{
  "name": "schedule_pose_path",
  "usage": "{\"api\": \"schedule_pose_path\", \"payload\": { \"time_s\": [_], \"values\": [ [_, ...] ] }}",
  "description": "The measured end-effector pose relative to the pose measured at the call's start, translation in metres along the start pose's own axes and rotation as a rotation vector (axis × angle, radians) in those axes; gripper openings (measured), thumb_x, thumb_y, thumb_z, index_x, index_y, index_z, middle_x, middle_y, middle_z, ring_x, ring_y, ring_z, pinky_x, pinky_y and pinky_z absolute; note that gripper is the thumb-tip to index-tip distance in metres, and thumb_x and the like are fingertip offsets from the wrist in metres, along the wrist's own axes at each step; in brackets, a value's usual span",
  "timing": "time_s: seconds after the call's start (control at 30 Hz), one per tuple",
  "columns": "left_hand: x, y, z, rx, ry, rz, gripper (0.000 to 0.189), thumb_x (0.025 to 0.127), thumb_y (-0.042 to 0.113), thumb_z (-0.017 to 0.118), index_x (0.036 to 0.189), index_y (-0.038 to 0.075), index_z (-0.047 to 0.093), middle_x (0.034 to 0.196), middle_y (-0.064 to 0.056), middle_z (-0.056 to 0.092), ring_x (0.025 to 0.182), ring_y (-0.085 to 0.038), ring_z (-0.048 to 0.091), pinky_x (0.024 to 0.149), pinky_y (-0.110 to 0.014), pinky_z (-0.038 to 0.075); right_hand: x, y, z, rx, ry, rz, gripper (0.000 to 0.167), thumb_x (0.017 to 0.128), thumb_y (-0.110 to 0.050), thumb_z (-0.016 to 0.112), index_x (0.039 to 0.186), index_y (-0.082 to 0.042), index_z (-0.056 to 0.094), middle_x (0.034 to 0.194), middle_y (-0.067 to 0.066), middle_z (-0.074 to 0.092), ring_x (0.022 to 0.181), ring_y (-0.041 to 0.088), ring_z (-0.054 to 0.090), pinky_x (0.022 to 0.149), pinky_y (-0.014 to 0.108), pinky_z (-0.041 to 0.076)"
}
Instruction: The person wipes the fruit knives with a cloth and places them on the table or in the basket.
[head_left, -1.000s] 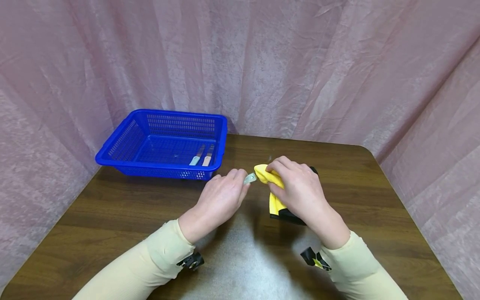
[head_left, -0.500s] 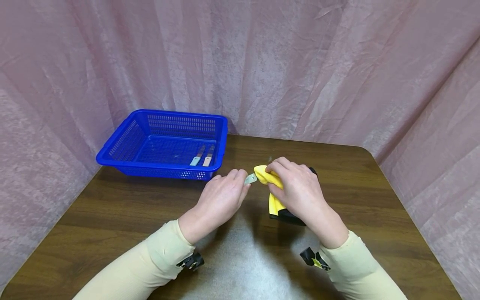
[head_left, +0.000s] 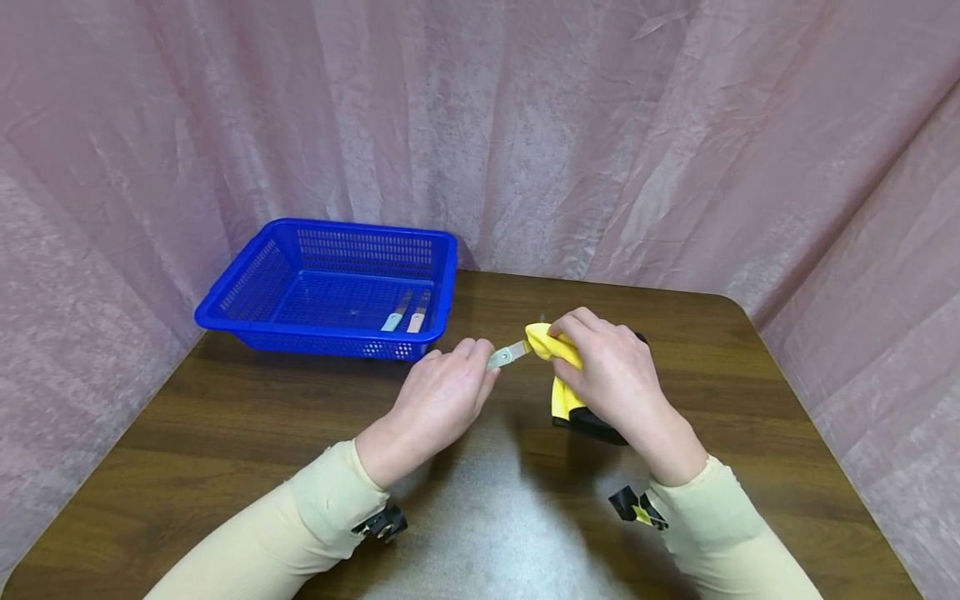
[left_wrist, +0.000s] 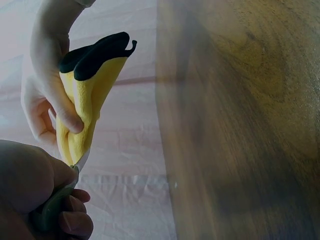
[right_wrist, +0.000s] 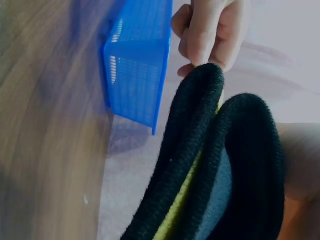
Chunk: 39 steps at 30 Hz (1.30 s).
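Observation:
In the head view my left hand [head_left: 435, 392] grips a small knife [head_left: 505, 357] by its mint-green handle. Its metal blade points right, and its far end is hidden in a folded yellow cloth with black edging [head_left: 564, 402]. My right hand [head_left: 611, 371] pinches the cloth around that blade, thumb below and fingers above. From the left wrist, the curled left fingers [left_wrist: 75, 220] wrap the handle while a strip of blade shows beside the yellow cloth [left_wrist: 82, 112]. The black-edged side of the cloth [right_wrist: 200, 150] fills much of the right wrist view.
A blue plastic basket [head_left: 322, 332] stands at the table's back left. Inside lie a mint-handled knife [head_left: 392, 322] and a pink-handled knife [head_left: 417, 322], side by side. The brown wooden table [head_left: 675, 350] meets a pink curtain [head_left: 525, 150] behind.
My right hand and the cloth have slid a little to the right, away from the left hand. More of the handle and part of the blade now show. My left hand has stayed nearly still.

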<state>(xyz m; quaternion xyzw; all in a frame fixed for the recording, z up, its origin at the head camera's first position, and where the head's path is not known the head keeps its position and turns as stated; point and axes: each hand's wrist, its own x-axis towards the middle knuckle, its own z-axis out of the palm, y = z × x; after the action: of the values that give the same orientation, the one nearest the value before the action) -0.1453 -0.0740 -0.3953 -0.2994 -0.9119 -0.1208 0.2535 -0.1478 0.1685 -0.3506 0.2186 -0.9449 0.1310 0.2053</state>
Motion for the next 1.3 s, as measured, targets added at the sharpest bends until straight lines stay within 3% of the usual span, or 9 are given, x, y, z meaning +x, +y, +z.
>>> {"api": "schedule_pose_path", "payload": {
  "time_s": [0.93,1.17,1.3],
  "values": [
    [-0.001,-0.004,-0.005,0.009,0.045,-0.014,0.017,0.109,0.023,0.071,0.105,0.008,0.064,0.082,-0.004,0.057,0.067,-0.027,0.061,0.06,-0.04,0.046,-0.002,0.033,-0.006,0.006,-0.029,0.153,0.03,0.092,-0.011,0.081,0.122,-0.014,0.074,0.122,0.005,0.072,0.087,0.037,0.066,0.076,0.058,0.051],
    [0.001,-0.009,-0.011,0.032,0.109,-0.016,0.017,0.107,0.022,0.072,0.102,0.007,0.065,0.081,-0.005,0.056,0.055,-0.025,0.053,0.052,-0.04,0.045,-0.003,0.032,-0.007,0.015,-0.022,0.146,0.03,0.093,-0.011,0.081,0.122,-0.015,0.075,0.123,0.005,0.072,0.087,0.036,0.066,0.076,0.058,0.052],
    [0.001,-0.014,-0.015,0.042,0.16,-0.026,0.017,0.104,0.02,0.073,0.099,0.007,0.065,0.081,-0.007,0.056,0.053,-0.027,0.056,0.052,-0.042,0.046,-0.003,0.031,-0.005,0.028,-0.015,0.139,0.03,0.092,-0.012,0.081,0.121,-0.015,0.075,0.121,0.004,0.072,0.085,0.035,0.066,0.073,0.056,0.052]
  ]
}}
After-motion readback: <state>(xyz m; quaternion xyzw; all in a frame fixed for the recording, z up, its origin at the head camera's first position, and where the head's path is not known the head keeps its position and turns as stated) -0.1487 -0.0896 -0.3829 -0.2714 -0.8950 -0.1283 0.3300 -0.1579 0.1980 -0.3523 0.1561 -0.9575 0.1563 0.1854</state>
